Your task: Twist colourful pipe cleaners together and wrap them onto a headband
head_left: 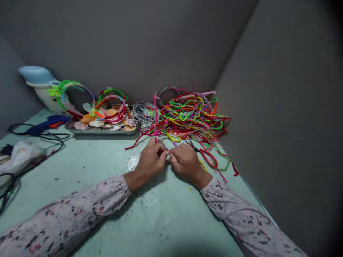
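One pink pipe cleaner (155, 119) is pinched by the left hand (150, 157) and right hand (187, 161), its free end upright; snagging could be caused by the red-handled scissors (203, 152) beside the right fingers.

Blue-lidded bottle (44, 96), black cord (60, 136), plastic bag (26, 155)

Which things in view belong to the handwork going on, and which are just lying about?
Likely part of the job:
pink fuzzy stem, rising from the left hand
pile of coloured stems
red-handled scissors, beside the right hand

Apparently just lying about:
blue-lidded bottle
black cable
white plastic bag
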Action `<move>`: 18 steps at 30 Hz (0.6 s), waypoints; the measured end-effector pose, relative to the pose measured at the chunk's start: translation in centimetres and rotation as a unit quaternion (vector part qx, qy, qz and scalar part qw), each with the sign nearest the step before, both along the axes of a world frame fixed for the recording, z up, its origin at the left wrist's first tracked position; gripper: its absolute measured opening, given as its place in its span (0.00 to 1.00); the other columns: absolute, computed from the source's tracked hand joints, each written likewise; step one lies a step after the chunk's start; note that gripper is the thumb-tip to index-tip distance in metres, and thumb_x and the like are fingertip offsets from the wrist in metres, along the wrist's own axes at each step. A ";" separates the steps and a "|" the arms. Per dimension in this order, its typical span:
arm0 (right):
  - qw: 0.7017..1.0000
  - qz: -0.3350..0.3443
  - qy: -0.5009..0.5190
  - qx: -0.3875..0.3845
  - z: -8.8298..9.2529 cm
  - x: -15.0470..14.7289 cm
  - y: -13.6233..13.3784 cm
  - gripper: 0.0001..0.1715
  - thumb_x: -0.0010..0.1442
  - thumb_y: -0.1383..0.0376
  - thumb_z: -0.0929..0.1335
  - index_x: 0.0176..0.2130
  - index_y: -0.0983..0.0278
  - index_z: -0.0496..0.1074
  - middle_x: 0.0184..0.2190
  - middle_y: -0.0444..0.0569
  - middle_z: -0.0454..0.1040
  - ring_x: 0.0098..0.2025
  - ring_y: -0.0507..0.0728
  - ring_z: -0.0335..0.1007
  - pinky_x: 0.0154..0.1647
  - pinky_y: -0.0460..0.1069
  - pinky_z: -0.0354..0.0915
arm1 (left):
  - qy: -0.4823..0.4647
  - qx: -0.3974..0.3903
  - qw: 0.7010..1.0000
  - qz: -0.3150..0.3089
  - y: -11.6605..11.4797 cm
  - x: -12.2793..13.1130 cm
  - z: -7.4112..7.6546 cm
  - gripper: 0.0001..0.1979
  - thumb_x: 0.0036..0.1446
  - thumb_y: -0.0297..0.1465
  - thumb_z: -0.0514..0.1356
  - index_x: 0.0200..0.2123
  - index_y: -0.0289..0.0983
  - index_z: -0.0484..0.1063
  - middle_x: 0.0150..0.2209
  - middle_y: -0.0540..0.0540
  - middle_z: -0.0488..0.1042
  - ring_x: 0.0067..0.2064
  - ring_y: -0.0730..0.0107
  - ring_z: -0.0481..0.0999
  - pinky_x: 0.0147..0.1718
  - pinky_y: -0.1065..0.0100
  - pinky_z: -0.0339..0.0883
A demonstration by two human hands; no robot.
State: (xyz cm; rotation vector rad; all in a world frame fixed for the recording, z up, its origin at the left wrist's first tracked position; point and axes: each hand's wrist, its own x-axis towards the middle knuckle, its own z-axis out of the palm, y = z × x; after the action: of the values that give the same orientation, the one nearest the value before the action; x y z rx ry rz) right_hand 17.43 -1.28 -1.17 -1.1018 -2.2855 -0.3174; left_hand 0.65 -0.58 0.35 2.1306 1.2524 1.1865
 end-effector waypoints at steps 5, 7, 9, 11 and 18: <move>1.000 -0.019 -0.017 0.017 0.0 -0.2 -0.1 0.11 0.62 0.67 0.61 0.29 0.63 0.67 0.26 0.48 0.69 0.34 0.57 0.60 0.39 0.53 0.53 | 0.004 -0.012 1.000 0.006 -0.1 0.0 0.1 0.08 0.54 0.24 0.58 0.23 0.35 0.65 0.31 0.48 0.66 0.34 0.70 0.67 0.34 0.66 0.62; 0.999 -0.024 -0.024 0.020 0.0 -0.2 -0.1 0.12 0.63 0.67 0.61 0.29 0.63 0.67 0.26 0.48 0.69 0.34 0.57 0.60 0.39 0.52 0.53 | 0.005 -0.011 1.000 0.010 -0.1 0.1 0.1 0.08 0.54 0.24 0.58 0.23 0.35 0.65 0.31 0.48 0.66 0.34 0.70 0.67 0.34 0.67 0.62; 0.999 -0.030 -0.031 0.022 0.0 -0.3 -0.1 0.12 0.63 0.66 0.60 0.28 0.63 0.67 0.25 0.48 0.69 0.34 0.57 0.60 0.40 0.52 0.53 | 0.011 -0.013 1.000 0.014 -0.2 0.1 0.2 0.08 0.54 0.24 0.57 0.23 0.35 0.65 0.31 0.48 0.66 0.33 0.71 0.67 0.33 0.67 0.62; 0.998 -0.035 -0.035 0.025 0.0 -0.3 -0.1 0.12 0.63 0.66 0.61 0.28 0.63 0.67 0.25 0.48 0.69 0.34 0.57 0.60 0.40 0.52 0.53 | 0.020 -0.014 1.000 0.019 -0.2 0.2 0.3 0.08 0.54 0.24 0.57 0.24 0.35 0.65 0.31 0.48 0.65 0.33 0.71 0.67 0.33 0.67 0.61; 0.999 -0.035 -0.034 0.023 -0.1 -0.3 -0.1 0.13 0.63 0.66 0.61 0.28 0.63 0.67 0.25 0.49 0.69 0.33 0.57 0.59 0.38 0.53 0.52 | 0.031 -0.016 0.999 0.023 -0.2 0.2 0.3 0.08 0.54 0.24 0.56 0.23 0.35 0.64 0.30 0.49 0.65 0.31 0.71 0.66 0.31 0.68 0.61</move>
State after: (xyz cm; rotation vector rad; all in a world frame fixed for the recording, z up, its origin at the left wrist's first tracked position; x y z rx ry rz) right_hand 17.10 -1.33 -1.31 -1.1670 -2.2910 -0.4396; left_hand 0.88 -0.77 0.64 2.1414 1.3445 1.1184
